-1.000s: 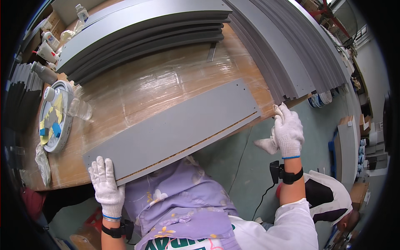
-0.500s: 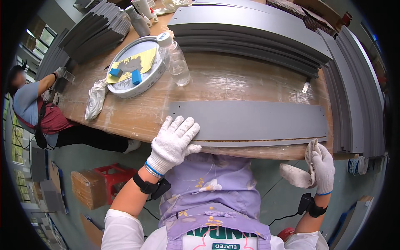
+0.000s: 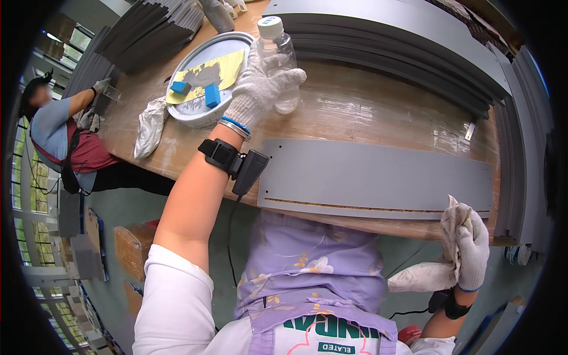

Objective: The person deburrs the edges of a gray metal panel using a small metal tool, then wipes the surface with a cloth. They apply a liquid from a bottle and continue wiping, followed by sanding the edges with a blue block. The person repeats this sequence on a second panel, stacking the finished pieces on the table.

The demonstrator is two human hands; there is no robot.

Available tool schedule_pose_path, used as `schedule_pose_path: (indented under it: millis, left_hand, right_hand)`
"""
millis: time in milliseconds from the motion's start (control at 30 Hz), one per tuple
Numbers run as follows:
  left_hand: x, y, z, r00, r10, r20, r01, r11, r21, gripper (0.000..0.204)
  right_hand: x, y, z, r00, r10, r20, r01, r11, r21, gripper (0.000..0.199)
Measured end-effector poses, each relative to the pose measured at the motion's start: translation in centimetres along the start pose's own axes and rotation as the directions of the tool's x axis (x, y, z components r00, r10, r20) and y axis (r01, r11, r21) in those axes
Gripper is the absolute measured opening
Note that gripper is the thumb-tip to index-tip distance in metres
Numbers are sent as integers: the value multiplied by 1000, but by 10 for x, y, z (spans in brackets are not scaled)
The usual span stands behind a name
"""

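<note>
My left hand (image 3: 260, 86), in a white knit glove, is wrapped around a clear plastic bottle (image 3: 288, 97) with a white cap. The thumb crosses the bottle's near side; the other fingers are partly hidden. At the table's front edge my right hand (image 3: 473, 248), gloved too, grips a crumpled off-white rag (image 3: 423, 277) that hangs down past the edge. A long grey panel (image 3: 367, 177) lies flat before me, with small holes near its ends and a brown groove along its near side.
A round white lid-like tray (image 3: 195, 118) holds yellow paper (image 3: 231, 65) and two blue blocks (image 3: 212, 95). A white glove (image 3: 151, 127) lies beside it. Grey panels are stacked at the back (image 3: 378, 29) and right (image 3: 520, 160). A co-worker (image 3: 56, 130) stands at the far left.
My left hand has left the grey panel, reached forward and closed around the bottle. My right hand keeps the rag and has moved slightly back. The whole view has shifted.
</note>
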State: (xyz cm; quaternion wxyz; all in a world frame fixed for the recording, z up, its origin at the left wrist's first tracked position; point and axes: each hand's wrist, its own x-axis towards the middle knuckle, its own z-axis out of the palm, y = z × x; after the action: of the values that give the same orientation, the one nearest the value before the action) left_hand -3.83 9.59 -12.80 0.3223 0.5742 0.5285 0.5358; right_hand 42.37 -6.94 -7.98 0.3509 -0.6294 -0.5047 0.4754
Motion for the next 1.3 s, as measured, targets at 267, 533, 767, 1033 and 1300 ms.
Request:
schedule_pose_path:
  millis: [267, 533, 767, 1033, 1300]
  left_hand:
    - [-99, 69, -45, 977, -208, -38, 211, 951, 226, 96]
    - [-219, 98, -69, 888, -442, 124, 63, 384, 921, 100]
    - [-218, 100, -62, 886, -449, 114, -15, 217, 976, 90]
    - [-184, 88, -56, 896, -441, 60, 16, 166, 986, 86]
    - [-147, 80, -52, 893, -449, 23, 21, 92, 996, 84]
  right_hand:
    - [-8, 50, -31, 991, -10, -132, 26, 993, 119, 49]
    - [51, 51, 13, 865, -486, -126, 424, 841, -337, 47]
    - [61, 45, 35, 778, -627, 37, 432, 491, -757, 40]
    - [60, 44, 39, 756, -655, 3, 432, 495, -754, 48]
    - [61, 45, 39, 746, -666, 6, 431, 476, -767, 48]
